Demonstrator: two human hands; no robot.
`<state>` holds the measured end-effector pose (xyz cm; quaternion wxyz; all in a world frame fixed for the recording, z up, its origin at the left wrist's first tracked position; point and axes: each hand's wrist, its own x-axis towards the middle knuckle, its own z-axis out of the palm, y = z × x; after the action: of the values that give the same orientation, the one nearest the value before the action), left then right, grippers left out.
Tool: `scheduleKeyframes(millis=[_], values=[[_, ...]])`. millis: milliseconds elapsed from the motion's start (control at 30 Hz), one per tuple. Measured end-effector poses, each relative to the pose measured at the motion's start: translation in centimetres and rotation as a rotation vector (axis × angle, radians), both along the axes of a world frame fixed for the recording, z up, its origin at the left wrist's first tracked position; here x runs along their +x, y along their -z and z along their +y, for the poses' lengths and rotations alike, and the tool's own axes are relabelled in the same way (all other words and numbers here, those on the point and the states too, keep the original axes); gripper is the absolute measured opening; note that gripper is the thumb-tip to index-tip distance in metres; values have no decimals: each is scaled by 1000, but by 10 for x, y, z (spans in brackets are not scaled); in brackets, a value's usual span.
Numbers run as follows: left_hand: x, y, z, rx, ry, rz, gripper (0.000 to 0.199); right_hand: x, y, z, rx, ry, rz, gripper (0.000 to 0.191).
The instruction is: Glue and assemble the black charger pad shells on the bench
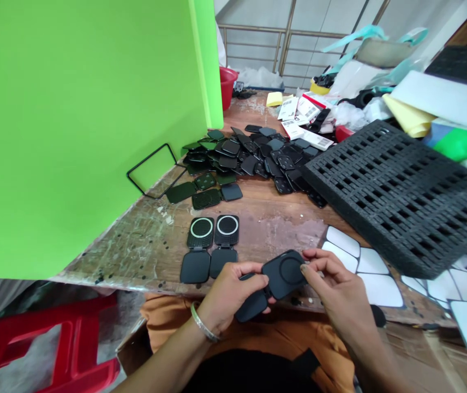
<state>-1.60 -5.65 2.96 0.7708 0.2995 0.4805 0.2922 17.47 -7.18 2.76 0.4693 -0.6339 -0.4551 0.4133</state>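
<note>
My left hand [237,292] grips a black hinged two-panel piece [285,274] near its hinge, at the table's front edge. The upper panel carries a faint dark ring. My right hand [327,273] pinches that panel's right edge, thumb and fingers pressed together. Just left of my hands lie two opened black pieces [201,233] side by side, each with a white ring on its upper panel. Behind them spreads a heap of similar black pieces [253,155]. White-faced rounded pads [376,288] lie right of my right hand.
A bright green panel [86,125] stands at the left, with a thin black frame [157,169] against it. A black slotted foam block [405,191] lies at the right. Behind are a red bucket [227,87] and printed cards [294,112]; a red stool [78,338] is at lower left.
</note>
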Motion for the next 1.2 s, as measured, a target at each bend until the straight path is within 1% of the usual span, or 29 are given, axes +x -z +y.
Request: scheduleKeyframes(millis=[167,400,500,600,700,767,800,867,900,933,967,1033,1100,1133,1200], values=[[-1,-1,-1,28,16,30,29,0,3,-1,-10,-26,-52,28],[-2,-4,0,51,56,71,29,-6,3,-2,23,19,-45,29],[-3,-3,0,71,64,87,29,-5,3,-2,33,-10,-107,27],[-4,-1,-2,79,75,98,30,-2,2,-2,112,-59,-281,24],[-5,-1,-3,111,99,109,29,2,-2,-3,189,-185,-568,22],[-5,-2,-3,134,111,106,29,6,-6,-3,194,-255,-769,23],[-5,-2,-3,135,112,100,29,8,-8,-2,180,-259,-848,24],[-6,-2,-4,113,101,79,30,13,-10,0,104,-202,-928,29],[-6,-2,-5,96,88,64,31,14,-10,1,43,-174,-908,32],[-7,-1,-5,82,78,48,31,14,-10,2,-22,-166,-838,35],[-8,-1,-6,76,78,32,32,12,-9,3,-74,-181,-724,36],[-12,0,-9,95,98,8,31,3,-9,2,-105,-245,-436,34],[-17,1,-12,136,137,5,29,-12,-10,0,-91,-267,-189,35],[-21,1,-15,157,150,9,28,-20,-10,-2,-98,-257,-108,39],[-29,2,-20,191,159,13,28,-36,-10,-6,-164,-236,-5,46]])
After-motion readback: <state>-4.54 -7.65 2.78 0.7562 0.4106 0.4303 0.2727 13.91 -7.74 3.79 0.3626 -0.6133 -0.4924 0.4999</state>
